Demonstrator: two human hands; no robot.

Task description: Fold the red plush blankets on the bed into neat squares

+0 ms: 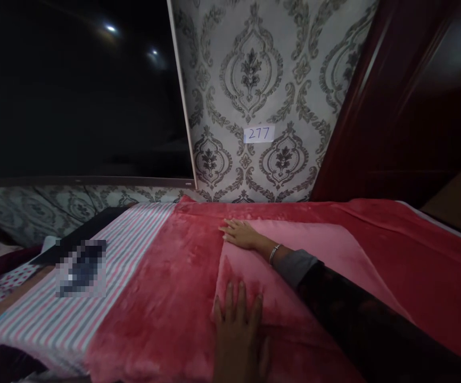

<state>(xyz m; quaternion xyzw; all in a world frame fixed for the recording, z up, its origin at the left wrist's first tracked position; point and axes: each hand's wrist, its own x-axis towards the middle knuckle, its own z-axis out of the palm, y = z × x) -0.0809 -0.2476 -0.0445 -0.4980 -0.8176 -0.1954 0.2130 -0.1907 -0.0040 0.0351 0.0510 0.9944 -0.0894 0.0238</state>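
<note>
A red plush blanket is spread over the surface in front of me. On it lies a lighter pink section of cloth with a smooth face; I cannot tell whether it is a separate piece or the blanket's other side. My right hand reaches across from the right and lies flat on the far left corner of the pink cloth, fingers spread. Nearer to me, my left hand rests palm down at the pink cloth's left edge, its fingers stretched out. Neither hand grips anything.
A striped sheet shows left of the blanket, with a pixelated dark object on it. Behind stand a patterned wall with a "277" label, a large dark screen and a dark red glossy panel.
</note>
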